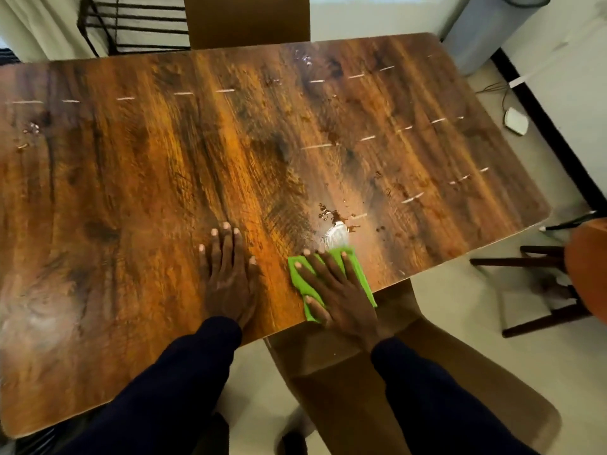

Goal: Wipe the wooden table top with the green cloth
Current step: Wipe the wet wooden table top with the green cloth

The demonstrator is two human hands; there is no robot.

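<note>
**A:** Wood fills most of what I see: the wooden table top (131, 175), with a brown chair (460, 389) pushed in at its near right edge.

**B:** And the person?

**A:** Leaning over it. The left hand (228, 277) lies flat on bare wood by the near edge, fingers straight, holding nothing. I'd call it a brace. The right hand (341, 297) is spread flat too, pressing the green cloth (359, 277) onto the top at the near right.

**B:** So the wiping is under way?

**A:** Looks like mid-stroke to me. Just beyond the cloth's far edge sits a wet patch (336, 234), touching it or nearly. Small droplets (303, 59) gleam at the far edge, and more drops (31, 128) lie out at the left.

**B:** Next, then?

**A:** I'd guess a push away from the body, straight through that patch, with the palm kept down so the cloth doesn't bunch. The far drops will need a longer reach, maybe a step around.
</note>
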